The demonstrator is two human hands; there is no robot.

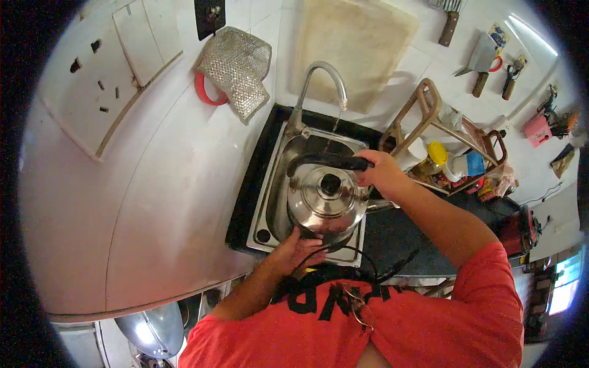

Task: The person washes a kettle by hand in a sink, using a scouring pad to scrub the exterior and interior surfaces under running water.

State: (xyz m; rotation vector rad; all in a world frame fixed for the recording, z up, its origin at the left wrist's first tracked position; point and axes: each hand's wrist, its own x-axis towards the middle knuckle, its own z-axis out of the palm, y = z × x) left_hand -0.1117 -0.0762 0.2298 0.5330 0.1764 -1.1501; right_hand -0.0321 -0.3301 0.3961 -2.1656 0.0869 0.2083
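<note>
A stainless steel kettle (310, 195) with a black lid knob is over the metal sink basin (274, 207), its spout pointing right. My right hand (379, 172) grips the right end of its black handle (331, 161). At the kettle's lower left side, my left hand (299, 250) rests against or supports the body; its fingers are partly hidden beneath it. A curved metal faucet (324, 69) stands behind, with a thin stream of water falling behind the handle. The lid is on the kettle.
A two-tier rack (432, 115) with jars, one yellow-lidded (437, 154), stands right of the sink on the black counter (395, 244). A cutting board (354, 50) leans on the back wall. A cleaver (483, 53) hangs at upper right, a mesh cloth (239, 64) at left.
</note>
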